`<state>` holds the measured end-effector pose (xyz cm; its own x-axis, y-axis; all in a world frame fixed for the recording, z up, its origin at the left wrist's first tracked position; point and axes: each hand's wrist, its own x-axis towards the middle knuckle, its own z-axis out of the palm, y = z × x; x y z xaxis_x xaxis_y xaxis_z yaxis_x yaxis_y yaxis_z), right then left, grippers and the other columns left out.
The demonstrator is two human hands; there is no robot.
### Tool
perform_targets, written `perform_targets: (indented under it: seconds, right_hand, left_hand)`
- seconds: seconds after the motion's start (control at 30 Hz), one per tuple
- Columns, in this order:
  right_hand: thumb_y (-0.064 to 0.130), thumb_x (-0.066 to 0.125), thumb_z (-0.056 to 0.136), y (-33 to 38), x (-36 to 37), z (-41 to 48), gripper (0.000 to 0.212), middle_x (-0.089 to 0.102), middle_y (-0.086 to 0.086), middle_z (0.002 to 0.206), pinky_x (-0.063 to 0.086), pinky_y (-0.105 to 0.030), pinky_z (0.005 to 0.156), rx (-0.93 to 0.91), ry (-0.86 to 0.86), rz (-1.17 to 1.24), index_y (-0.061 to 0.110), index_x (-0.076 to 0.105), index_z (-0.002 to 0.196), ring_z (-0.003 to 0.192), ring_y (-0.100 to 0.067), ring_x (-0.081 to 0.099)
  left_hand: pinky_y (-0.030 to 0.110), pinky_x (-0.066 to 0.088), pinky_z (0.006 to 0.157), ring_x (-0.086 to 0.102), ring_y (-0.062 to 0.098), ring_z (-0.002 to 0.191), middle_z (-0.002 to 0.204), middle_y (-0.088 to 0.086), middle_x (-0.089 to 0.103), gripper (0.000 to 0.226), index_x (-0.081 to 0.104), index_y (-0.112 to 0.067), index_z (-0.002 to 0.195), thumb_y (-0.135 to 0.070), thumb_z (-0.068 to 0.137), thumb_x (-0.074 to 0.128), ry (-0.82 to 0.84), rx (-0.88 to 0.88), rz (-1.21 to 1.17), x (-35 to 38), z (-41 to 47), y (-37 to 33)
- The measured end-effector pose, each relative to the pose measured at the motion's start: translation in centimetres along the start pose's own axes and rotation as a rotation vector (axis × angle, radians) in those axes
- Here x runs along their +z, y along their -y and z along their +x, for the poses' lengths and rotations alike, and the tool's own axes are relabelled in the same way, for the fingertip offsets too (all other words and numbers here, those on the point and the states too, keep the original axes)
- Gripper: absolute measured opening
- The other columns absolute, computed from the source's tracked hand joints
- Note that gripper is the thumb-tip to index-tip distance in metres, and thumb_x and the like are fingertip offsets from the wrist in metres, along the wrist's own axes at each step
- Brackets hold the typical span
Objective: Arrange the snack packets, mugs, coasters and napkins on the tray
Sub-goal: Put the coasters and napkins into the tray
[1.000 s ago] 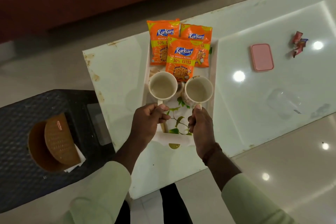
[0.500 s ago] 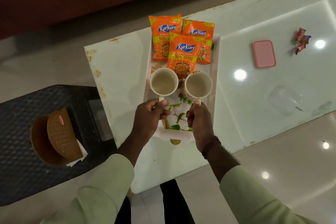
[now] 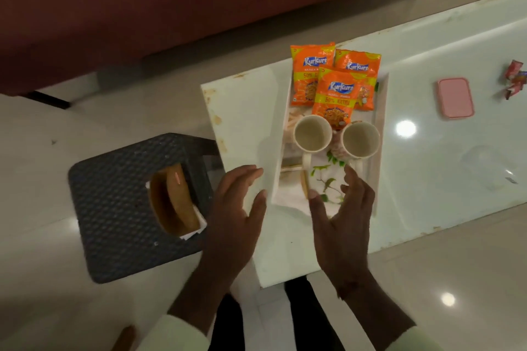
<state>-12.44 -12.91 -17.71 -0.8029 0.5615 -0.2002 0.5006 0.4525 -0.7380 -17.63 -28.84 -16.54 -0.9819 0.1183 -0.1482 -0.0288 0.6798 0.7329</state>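
Left hand (image 3: 233, 208) and right hand (image 3: 342, 214) hover with fingers spread, grasping nothing, at the near end of the tray (image 3: 380, 157). Just beyond the fingertips stand two mugs (image 3: 312, 134) (image 3: 360, 139), handles toward the hands. Behind them lie three overlapping Kurkure packets (image 3: 335, 97). Two coasters (image 3: 174, 202) rest on the stool (image 3: 114, 208), left.

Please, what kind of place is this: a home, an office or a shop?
Probably a home living room. A low white glossy table stands before a dark red sofa, and a tray with snack packets and two mugs lies on it.
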Motion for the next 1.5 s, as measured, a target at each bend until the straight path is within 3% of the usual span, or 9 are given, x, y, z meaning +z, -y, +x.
perform_targets:
  seconds: [0.3, 0.53, 0.7, 0.87, 1.03, 1.17, 1.3, 1.37, 1.5]
  right_hand:
    - [0.065, 0.059, 0.077, 6.1, 9.9, -9.9, 0.095, 0.027, -0.001, 0.158, 0.027, -0.036, 0.111, -0.113, 0.208, -0.087, 0.023, 0.02, 0.152, 0.145, -0.017, 0.026]
    - [0.068, 0.068, 0.073, 7.1, 17.5, -13.9, 0.105, 0.024, 0.004, 0.162, 0.018, -0.037, 0.117, -0.026, 0.304, -0.154, 0.027, 0.015, 0.154, 0.148, -0.014, 0.022]
    - [0.068, 0.068, 0.073, 7.0, 21.5, -14.5, 0.094, 0.04, 0.005, 0.155, 0.027, -0.043, 0.118, 0.09, 0.265, -0.197, 0.027, 0.029, 0.149, 0.144, -0.016, 0.035]
    - [0.063, 0.065, 0.08, 6.5, 23.2, -14.3, 0.077, 0.053, 0.002, 0.146, 0.028, -0.046, 0.118, 0.119, 0.209, -0.266, 0.023, 0.045, 0.143, 0.138, -0.018, 0.045]
    - [0.063, 0.062, 0.082, 6.9, 22.8, -14.1, 0.068, 0.056, -0.002, 0.143, 0.009, -0.047, 0.121, 0.096, 0.213, -0.298, 0.023, 0.052, 0.136, 0.141, -0.024, 0.042]
    - [0.062, 0.059, 0.084, 8.5, 20.4, -13.6, 0.065, 0.051, 0.002, 0.147, 0.007, -0.052, 0.122, 0.088, 0.256, -0.272, 0.028, 0.048, 0.138, 0.146, -0.023, 0.031]
    - [0.053, 0.064, 0.081, 9.7, 15.6, -11.9, 0.06, 0.049, 0.01, 0.147, 0.003, -0.053, 0.121, 0.074, 0.248, -0.117, 0.033, 0.049, 0.135, 0.149, -0.015, 0.024]
    - [0.046, 0.068, 0.077, 9.3, 12.1, -10.4, 0.059, 0.053, 0.01, 0.144, 0.01, -0.055, 0.12, 0.031, 0.201, -0.106, 0.031, 0.054, 0.132, 0.146, -0.014, 0.029]
    - [0.028, 0.081, 0.068, 5.5, 4.6, -5.9, 0.056, 0.064, 0.007, 0.125, 0.042, -0.049, 0.104, -0.057, 0.095, -0.12, 0.024, 0.065, 0.122, 0.122, -0.014, 0.055]
  left_hand:
    - [0.034, 0.029, 0.109, 0.032, 0.017, 0.138, 0.149, 0.0, 0.038, 0.072, 0.045, -0.031, 0.136, 0.011, 0.078, 0.054, 0.277, 0.188, 0.429, -14.9, 3.0, 10.1]
    - [0.043, 0.038, 0.108, 0.032, 0.02, 0.14, 0.154, -0.004, 0.033, 0.087, 0.035, -0.036, 0.143, 0.007, 0.072, 0.064, 0.572, 0.413, 0.679, -16.1, 9.0, 16.4]
    - [0.043, 0.045, 0.102, 0.043, 0.023, 0.133, 0.148, 0.0, 0.043, 0.082, 0.044, -0.029, 0.14, 0.003, 0.069, 0.072, 0.672, 0.543, 0.659, -14.7, 11.8, 18.3]
    - [0.04, 0.047, 0.1, 0.057, 0.023, 0.12, 0.129, 0.005, 0.063, 0.054, 0.063, -0.017, 0.124, 0.003, 0.075, 0.069, 0.72, 0.566, 0.518, -14.1, 12.9, 18.7]
    - [0.037, 0.05, 0.093, 0.061, 0.026, 0.109, 0.119, 0.009, 0.067, 0.036, 0.066, -0.013, 0.117, 0.001, 0.083, 0.061, 0.748, 0.5, 0.429, -14.9, 13.0, 17.8]
    - [0.045, 0.052, 0.088, 0.064, 0.025, 0.104, 0.114, 0.009, 0.069, 0.031, 0.067, -0.013, 0.113, -0.005, 0.083, 0.065, 0.716, 0.524, 0.41, -16.1, 13.0, 16.0]
    - [0.005, 0.042, 0.085, 0.058, 0.001, 0.1, 0.112, -0.012, 0.062, 0.027, 0.063, -0.028, 0.115, -0.019, 0.089, 0.061, 0.693, 0.424, 0.316, -16.9, 12.8, 13.7]
    - [-0.001, 0.035, 0.088, 0.051, -0.01, 0.104, 0.118, -0.016, 0.058, 0.032, 0.06, -0.032, 0.119, -0.022, 0.088, 0.064, 0.682, 0.41, 0.263, -16.4, 12.2, 12.0]
    - [0.026, 0.044, 0.095, 0.055, 0.006, 0.112, 0.123, -0.016, 0.059, 0.055, 0.056, -0.032, 0.123, -0.021, 0.073, 0.076, 0.604, 0.425, 0.249, -12.1, 9.4, 8.5]
